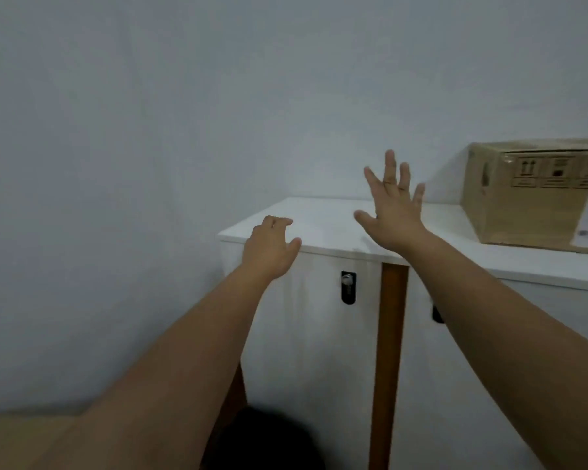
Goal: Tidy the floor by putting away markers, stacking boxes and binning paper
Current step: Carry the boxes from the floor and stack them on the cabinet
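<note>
A brown cardboard box [530, 195] with printed handling symbols stands on the right of a white cabinet top [323, 222]. My left hand [269, 247] hovers at the cabinet's front left edge, fingers loosely curled, holding nothing. My right hand [392, 212] is raised over the cabinet top with its fingers spread wide, empty, a little left of the box and apart from it. No markers or paper are in view.
The cabinet has white doors with a black keyed lock [348, 287] and a brown wooden strip [389, 351] between them. A plain pale wall [150, 130] fills the left and back. A dark blurred shape [262, 439] sits at the bottom centre.
</note>
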Demonstrator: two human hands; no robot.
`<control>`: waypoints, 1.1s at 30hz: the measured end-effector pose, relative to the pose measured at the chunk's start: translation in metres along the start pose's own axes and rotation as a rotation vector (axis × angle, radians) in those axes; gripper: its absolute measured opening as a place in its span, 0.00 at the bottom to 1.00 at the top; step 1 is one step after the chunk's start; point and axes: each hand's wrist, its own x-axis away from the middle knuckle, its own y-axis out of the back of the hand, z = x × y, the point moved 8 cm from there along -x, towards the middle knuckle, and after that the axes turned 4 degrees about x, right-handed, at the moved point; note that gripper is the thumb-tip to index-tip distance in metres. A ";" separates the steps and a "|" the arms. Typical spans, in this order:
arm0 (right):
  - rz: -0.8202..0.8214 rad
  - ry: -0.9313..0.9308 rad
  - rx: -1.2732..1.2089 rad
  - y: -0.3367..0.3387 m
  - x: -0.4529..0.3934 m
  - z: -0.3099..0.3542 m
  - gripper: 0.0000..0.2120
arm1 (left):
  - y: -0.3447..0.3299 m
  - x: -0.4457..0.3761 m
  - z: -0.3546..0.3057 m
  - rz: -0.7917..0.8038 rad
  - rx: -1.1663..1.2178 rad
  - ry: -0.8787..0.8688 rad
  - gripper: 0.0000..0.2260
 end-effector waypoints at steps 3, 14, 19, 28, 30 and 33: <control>0.181 0.139 -0.127 -0.057 -0.009 0.092 0.35 | 0.050 0.033 0.097 -0.039 -0.056 0.188 0.22; 0.672 0.415 -0.217 -0.240 0.070 0.363 0.31 | 0.185 0.238 0.374 -0.126 -0.168 0.780 0.20; 0.920 0.411 -0.279 -0.303 0.138 0.455 0.32 | 0.195 0.371 0.465 -0.162 -0.122 1.102 0.22; 1.251 0.094 -0.658 -0.400 0.235 0.563 0.27 | 0.085 0.529 0.528 -0.625 0.753 1.694 0.49; 1.304 -0.191 -0.813 -0.427 0.251 0.564 0.32 | 0.037 0.541 0.526 -0.599 0.988 1.743 0.55; 1.329 -0.451 -0.943 -0.457 0.271 0.562 0.39 | -0.005 0.548 0.531 -0.532 1.064 1.784 0.64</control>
